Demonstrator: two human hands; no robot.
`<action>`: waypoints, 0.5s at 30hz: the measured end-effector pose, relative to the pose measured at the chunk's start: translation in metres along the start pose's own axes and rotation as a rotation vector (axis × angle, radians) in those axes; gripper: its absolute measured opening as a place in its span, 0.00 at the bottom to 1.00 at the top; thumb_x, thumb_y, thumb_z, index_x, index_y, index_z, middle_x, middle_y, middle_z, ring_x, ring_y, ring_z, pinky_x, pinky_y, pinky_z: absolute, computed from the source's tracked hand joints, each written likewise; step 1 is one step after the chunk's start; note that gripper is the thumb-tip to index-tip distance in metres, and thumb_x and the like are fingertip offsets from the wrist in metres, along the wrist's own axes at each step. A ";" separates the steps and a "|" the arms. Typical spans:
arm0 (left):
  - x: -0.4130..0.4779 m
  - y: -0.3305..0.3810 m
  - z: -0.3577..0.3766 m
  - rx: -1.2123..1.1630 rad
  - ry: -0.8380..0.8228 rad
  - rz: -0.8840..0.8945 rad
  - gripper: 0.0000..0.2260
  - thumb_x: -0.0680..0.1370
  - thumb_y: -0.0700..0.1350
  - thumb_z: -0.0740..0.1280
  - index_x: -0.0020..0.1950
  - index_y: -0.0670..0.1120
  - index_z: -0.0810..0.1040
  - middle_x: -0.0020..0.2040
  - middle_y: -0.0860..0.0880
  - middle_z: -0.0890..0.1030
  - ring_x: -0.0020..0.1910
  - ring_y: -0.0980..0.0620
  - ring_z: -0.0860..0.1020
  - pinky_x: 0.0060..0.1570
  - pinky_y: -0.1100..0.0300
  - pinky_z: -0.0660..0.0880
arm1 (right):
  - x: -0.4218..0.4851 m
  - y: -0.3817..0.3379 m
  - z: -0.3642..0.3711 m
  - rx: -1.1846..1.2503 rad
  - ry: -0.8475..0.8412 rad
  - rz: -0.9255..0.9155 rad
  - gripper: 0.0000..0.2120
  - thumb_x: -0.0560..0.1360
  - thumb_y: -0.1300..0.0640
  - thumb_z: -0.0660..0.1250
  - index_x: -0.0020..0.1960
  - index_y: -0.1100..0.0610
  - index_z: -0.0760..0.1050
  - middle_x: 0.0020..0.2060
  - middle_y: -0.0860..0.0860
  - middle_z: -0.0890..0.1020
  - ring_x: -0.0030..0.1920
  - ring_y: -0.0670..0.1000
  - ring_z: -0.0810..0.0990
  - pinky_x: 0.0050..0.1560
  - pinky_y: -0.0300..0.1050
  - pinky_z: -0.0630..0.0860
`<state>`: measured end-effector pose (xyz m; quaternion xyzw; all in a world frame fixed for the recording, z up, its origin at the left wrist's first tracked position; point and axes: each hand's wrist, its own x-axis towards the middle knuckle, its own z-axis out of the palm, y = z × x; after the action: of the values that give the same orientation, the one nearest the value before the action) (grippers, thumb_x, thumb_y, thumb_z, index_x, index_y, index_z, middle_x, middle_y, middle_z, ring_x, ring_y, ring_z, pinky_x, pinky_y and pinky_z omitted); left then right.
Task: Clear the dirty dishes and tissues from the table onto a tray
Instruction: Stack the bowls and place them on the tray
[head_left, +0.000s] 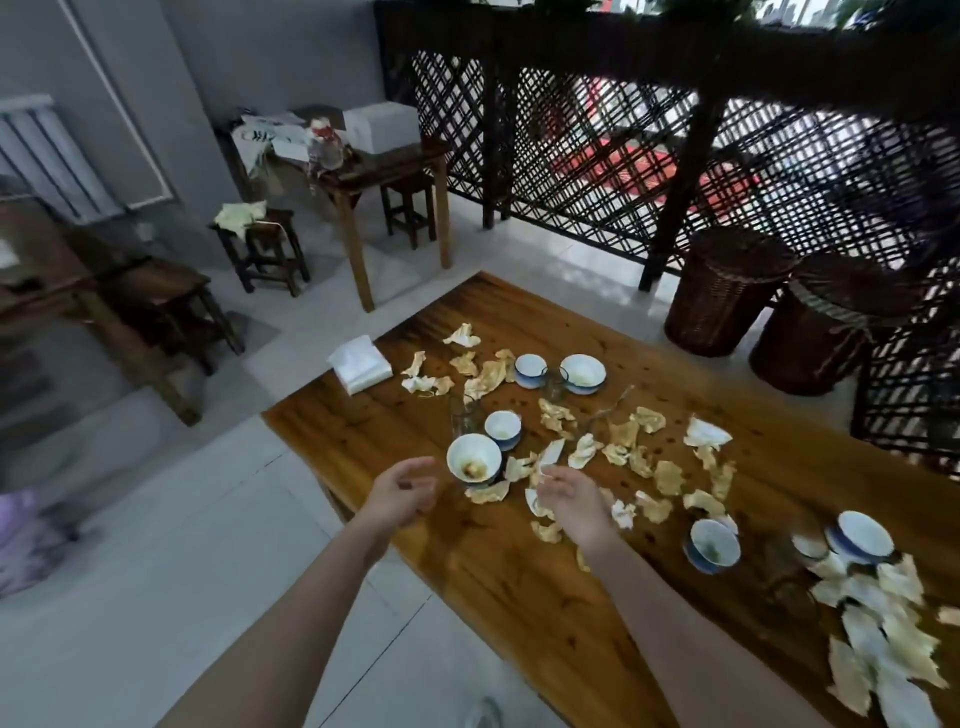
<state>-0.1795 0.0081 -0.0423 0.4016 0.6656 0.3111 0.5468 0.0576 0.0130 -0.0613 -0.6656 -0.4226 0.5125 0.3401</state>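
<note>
Both arms stretched over the desk (519, 597), my left hand (402, 491) hangs loosely curled and holding nothing, my right hand (571, 499) reaches a crumpled tissue (549, 454), grip impossible to tell, a dirty bowl (474, 457) between them, more stained tissues (623, 434) scattered far and right.

table (519, 597): wooden, strewn with stained tissues (667, 475) | bowl (474, 457): food residue inside, just beside left hand (405, 488) | other bowls (583, 371): spread along table among tissues | left hand: fingers loosely curled, empty | right hand (571, 501): above tissues, hold unclear | tissue pack (360, 364): far table corner | wicker baskets (727, 291): floor beyond table, by lattice screen (571, 130)
</note>
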 end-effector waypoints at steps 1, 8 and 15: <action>0.010 0.001 -0.004 0.010 0.005 -0.008 0.14 0.79 0.41 0.66 0.62 0.55 0.75 0.54 0.53 0.79 0.49 0.55 0.79 0.33 0.67 0.73 | 0.010 -0.003 0.008 -0.022 -0.015 0.008 0.17 0.75 0.69 0.65 0.63 0.62 0.74 0.56 0.58 0.79 0.51 0.51 0.78 0.52 0.36 0.73; 0.076 0.004 -0.008 0.174 -0.087 -0.053 0.21 0.77 0.38 0.67 0.68 0.51 0.70 0.59 0.50 0.77 0.53 0.54 0.76 0.40 0.65 0.76 | 0.082 -0.019 0.053 -0.144 -0.058 0.056 0.20 0.73 0.70 0.67 0.65 0.68 0.71 0.61 0.62 0.76 0.60 0.57 0.76 0.48 0.31 0.75; 0.128 -0.006 0.012 0.210 -0.200 -0.115 0.35 0.75 0.43 0.72 0.77 0.48 0.57 0.75 0.47 0.63 0.71 0.48 0.65 0.65 0.55 0.67 | 0.115 0.003 0.074 -0.187 -0.168 0.211 0.18 0.71 0.60 0.73 0.58 0.54 0.72 0.53 0.49 0.78 0.50 0.45 0.75 0.52 0.41 0.72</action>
<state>-0.1794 0.1167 -0.1106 0.4468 0.6585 0.1662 0.5824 -0.0004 0.1176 -0.1274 -0.6900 -0.4232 0.5575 0.1845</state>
